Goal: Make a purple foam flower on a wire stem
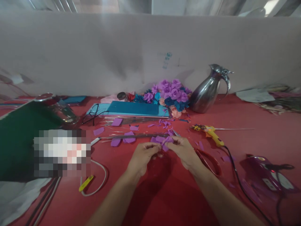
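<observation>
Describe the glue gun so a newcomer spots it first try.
On the red table, find the steel jug by the wall. Nearer the viewer and slightly right lies the glue gun, black cable attached. Unlike the purple device nearby, it's yellow, thin stick jutting right.

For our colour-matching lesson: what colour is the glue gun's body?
The plastic glue gun is yellow, clearest in the head view.
</observation>
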A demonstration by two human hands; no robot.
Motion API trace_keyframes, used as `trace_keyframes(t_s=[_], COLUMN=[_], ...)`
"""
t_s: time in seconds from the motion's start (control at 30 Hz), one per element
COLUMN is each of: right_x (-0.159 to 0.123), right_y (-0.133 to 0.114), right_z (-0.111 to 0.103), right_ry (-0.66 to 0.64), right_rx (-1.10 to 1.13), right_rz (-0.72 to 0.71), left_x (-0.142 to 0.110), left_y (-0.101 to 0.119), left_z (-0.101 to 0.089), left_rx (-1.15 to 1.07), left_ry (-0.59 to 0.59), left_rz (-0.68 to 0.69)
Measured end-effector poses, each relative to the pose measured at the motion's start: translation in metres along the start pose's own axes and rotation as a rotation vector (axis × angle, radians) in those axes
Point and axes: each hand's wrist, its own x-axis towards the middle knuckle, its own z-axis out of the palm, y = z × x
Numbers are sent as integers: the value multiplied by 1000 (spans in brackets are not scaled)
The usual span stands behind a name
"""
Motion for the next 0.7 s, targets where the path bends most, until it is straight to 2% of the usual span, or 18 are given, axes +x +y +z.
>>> trace_keyframes(t_s=[0.13,0.2,0.3,0.43,0.7], right_x=[0,0,0,-1,-1], right_y=[0,0,0,-2,-2], right_z=[0,0,-1,-1,-1], right_ry=[-52,-36,-1,-16,-34], right_rx=[6,-14,-35,-29,-27], right_rz=[-27,-38,-32,-21,-31], left_x=[0,0,-2,-5,-2], left_y=[-1,-1,1,7,3], left_z=[0,0,-1,-2,-2], left_rx=[2,10,18,10,71], left_ry=[34,38,2,-70,-49], left_rz=[13,25,24,-36,2])
